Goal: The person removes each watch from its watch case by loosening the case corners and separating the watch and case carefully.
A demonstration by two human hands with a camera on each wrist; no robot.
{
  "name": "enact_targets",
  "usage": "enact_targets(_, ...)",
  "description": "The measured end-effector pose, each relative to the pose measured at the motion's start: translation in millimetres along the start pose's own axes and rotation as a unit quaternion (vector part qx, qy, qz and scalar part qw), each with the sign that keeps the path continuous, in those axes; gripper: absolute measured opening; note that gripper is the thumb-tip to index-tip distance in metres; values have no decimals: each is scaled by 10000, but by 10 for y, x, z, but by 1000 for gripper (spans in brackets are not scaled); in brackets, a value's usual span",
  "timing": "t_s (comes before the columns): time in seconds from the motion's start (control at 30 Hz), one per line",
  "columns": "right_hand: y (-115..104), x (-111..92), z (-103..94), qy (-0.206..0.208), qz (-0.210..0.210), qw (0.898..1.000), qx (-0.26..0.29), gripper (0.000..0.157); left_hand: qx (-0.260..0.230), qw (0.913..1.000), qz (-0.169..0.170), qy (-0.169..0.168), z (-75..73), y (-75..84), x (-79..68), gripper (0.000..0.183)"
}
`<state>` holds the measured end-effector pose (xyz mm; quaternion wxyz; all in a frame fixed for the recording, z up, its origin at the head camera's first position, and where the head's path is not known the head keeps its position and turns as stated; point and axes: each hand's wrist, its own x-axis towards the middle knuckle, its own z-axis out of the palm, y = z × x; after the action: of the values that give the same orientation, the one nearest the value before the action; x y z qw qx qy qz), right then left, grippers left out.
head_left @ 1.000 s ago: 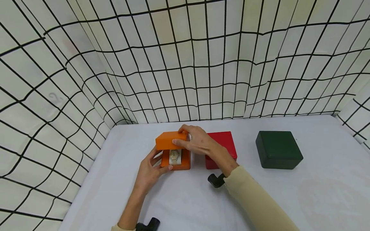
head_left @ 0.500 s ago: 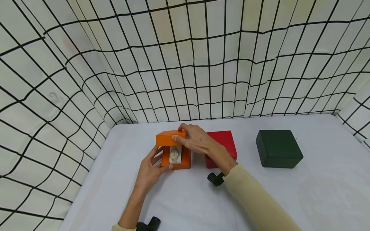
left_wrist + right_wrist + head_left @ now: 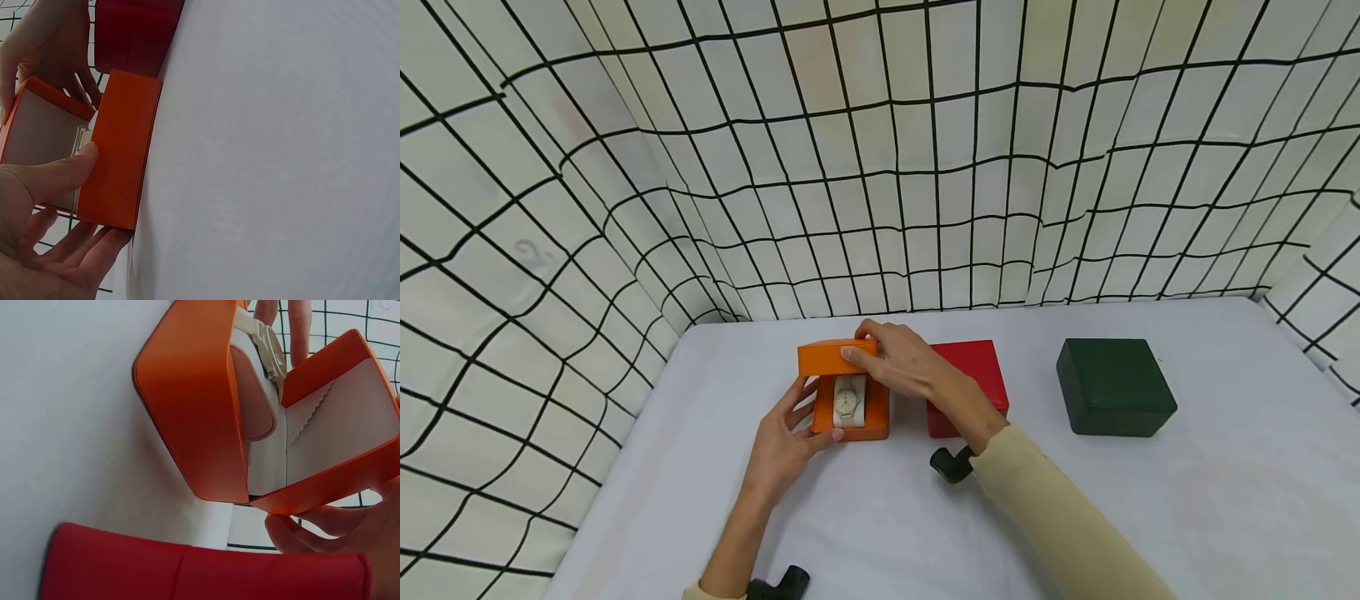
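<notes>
Hands (image 3: 777, 448) grip a smooth, angular orange box (image 3: 823, 360), perhaps leatherette, round-faced watch (image 3: 846, 403) inside.

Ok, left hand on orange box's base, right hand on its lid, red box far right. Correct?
No: far right is the green box; the red box sits between it and the orange box, per the head view. Left hand on base, right hand on lid: correct.

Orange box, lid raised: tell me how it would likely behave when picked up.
The orange box is probably stiff: its faces look flat, its edges crisp. Its lid, held by the right hand, would likely swing if released. The watch on its cushion might shift if tipped.
</notes>
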<state>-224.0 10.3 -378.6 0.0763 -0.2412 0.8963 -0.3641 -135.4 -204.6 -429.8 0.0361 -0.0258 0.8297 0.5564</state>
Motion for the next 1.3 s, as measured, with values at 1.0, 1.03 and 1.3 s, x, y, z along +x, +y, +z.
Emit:
enact_targets(1.0,18,-214,0,241,-1046,9939,246,56,-172,9998,74,87,9,19,-48,96)
enact_targets(1.03,20,-217,-1,245,-1083,9934,283,56,-158,9998,80,86,9,19,-46,96)
enact_targets(1.3,21,-202,-13,270,-1190,9915,444,52,-136,9998,-6,113,8,29,-44,94)
